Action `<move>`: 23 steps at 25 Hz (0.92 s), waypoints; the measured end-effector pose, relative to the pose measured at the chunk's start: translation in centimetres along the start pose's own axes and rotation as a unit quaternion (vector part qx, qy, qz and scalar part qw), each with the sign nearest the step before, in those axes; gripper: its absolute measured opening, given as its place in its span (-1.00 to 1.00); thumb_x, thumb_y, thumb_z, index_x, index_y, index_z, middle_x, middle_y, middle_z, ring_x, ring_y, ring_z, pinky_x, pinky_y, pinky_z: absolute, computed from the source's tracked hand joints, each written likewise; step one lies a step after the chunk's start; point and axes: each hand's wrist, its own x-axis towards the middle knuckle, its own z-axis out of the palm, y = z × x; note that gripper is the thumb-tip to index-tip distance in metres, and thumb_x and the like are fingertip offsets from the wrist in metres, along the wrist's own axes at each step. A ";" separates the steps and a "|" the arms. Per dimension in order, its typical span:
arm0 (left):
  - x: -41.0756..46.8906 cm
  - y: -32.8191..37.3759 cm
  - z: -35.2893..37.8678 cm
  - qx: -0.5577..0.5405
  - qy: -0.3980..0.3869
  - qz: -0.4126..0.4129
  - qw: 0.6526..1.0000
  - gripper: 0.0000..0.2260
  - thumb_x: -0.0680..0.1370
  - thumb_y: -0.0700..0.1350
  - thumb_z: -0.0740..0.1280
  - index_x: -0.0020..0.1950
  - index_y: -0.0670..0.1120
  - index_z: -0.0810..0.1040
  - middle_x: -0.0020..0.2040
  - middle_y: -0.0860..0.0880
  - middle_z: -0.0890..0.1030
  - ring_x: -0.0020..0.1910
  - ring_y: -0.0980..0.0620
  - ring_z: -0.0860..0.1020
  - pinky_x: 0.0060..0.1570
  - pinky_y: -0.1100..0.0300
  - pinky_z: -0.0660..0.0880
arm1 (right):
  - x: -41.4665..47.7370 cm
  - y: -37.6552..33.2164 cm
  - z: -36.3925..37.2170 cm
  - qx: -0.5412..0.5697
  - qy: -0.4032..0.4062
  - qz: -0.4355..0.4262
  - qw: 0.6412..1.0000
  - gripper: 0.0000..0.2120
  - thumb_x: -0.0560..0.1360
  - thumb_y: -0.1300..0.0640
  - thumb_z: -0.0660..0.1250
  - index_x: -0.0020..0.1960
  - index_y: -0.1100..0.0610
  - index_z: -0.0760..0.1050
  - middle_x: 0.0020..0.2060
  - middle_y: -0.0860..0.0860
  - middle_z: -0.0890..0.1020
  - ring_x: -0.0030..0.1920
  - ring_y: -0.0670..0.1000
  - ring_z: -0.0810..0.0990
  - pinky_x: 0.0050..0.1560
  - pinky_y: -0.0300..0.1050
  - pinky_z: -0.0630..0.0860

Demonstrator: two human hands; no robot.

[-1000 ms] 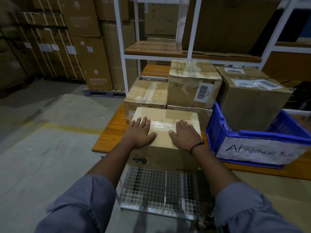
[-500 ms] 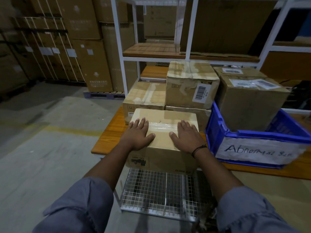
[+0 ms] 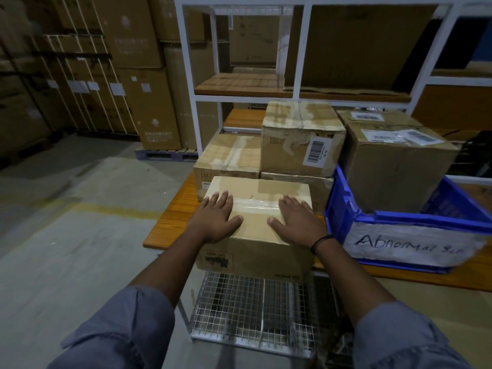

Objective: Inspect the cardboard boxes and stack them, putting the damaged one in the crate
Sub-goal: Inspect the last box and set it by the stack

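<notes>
Blue crate [image 3: 426, 220] holds a labelled box [image 3: 394, 169]; left hand [image 3: 214, 218] and right hand [image 3: 299, 221] rest flat atop the front box [image 3: 255, 251].

Head camera looks forward-down, close over table [image 3: 173, 225].

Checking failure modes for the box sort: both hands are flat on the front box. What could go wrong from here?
1. The left hand and right hand lie flat on the front box, not gripping. It seems to jut past the table edge over the wire cart and could tip off.
2. Pushing it back may nudge the barcode box stacked behind.
3. The blue crate already holds a large box, leaving little room.
</notes>
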 end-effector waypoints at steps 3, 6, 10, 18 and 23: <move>-0.1 -0.2 0.2 0.007 0.003 -0.004 1.000 -0.26 0.65 0.34 -0.11 0.70 -0.07 -0.11 0.70 -0.09 -0.12 0.67 -0.08 -0.13 0.63 -0.09 -0.13 | -0.2 -0.5 0.3 -0.003 0.009 0.033 0.999 -0.19 0.65 -0.36 -0.08 0.69 0.17 -0.02 0.68 0.12 -0.01 0.67 0.07 -0.06 0.64 0.11 -0.16; -0.1 0.1 -0.1 0.012 0.007 -0.013 1.000 -0.29 0.67 0.33 -0.09 0.70 -0.04 -0.09 0.70 -0.05 -0.11 0.67 -0.06 -0.13 0.61 -0.17 -0.18 | 0.1 -0.5 -0.1 -0.008 -0.005 0.043 0.999 -0.19 0.65 -0.35 -0.10 0.69 0.17 -0.03 0.68 0.13 -0.02 0.67 0.07 -0.07 0.64 0.16 -0.18; -0.7 0.4 -0.1 0.023 0.020 -0.047 0.998 -0.31 0.65 0.37 -0.08 0.70 0.07 -0.03 0.70 -0.03 -0.08 0.67 -0.13 -0.13 0.57 -0.29 -0.26 | 0.3 -1.0 -0.3 -0.013 -0.024 0.042 0.999 -0.18 0.64 -0.37 -0.10 0.69 0.18 -0.06 0.68 0.14 -0.06 0.67 0.10 -0.10 0.62 0.22 -0.20; -2.9 3.7 0.8 -0.041 0.094 -0.293 0.951 -0.34 0.58 0.42 -0.04 0.65 0.22 0.11 0.45 -0.27 0.38 0.36 -0.39 0.40 0.26 -0.24 0.38 | -3.5 -1.0 0.2 0.171 -0.013 0.181 0.968 -0.10 0.53 -0.51 0.09 0.68 -0.10 -0.12 0.64 0.20 -0.27 0.63 0.37 -0.06 0.48 0.28 0.27; -3.3 3.6 0.4 -0.084 0.114 -0.295 0.945 -0.33 0.61 0.39 0.01 0.67 0.13 0.12 0.32 -0.24 0.47 0.22 -0.27 0.53 0.03 -0.03 0.47 | -7.0 -1.8 0.5 0.289 0.037 0.188 0.938 -0.14 0.55 -0.42 0.22 0.69 -0.09 0.00 0.66 0.20 -0.02 0.60 0.26 0.19 0.47 0.07 0.31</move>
